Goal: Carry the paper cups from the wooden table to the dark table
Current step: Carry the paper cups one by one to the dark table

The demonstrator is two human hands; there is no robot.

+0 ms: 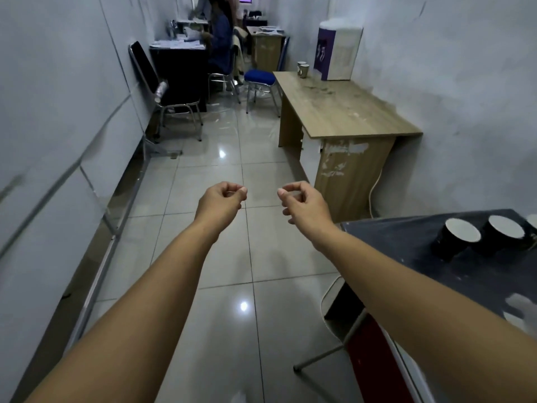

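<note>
Two paper cups [302,69] stand close together at the far end of the wooden table [343,112], next to a white and purple box. On the dark table [412,248] at the right stand two dark paper cups [460,234] with white insides, and a third rim shows at the frame edge. My left hand [222,200] and my right hand [300,202] are stretched out over the tiled floor, fingers curled with fingertips pinched, holding nothing. Both hands are well short of the wooden table.
A white and purple box [338,50] sits on the wooden table's far end. A blue stool [259,78] and a black chair [162,91] flank the tiled aisle. A person sits at a dark desk [180,68] at the back. Walls close both sides.
</note>
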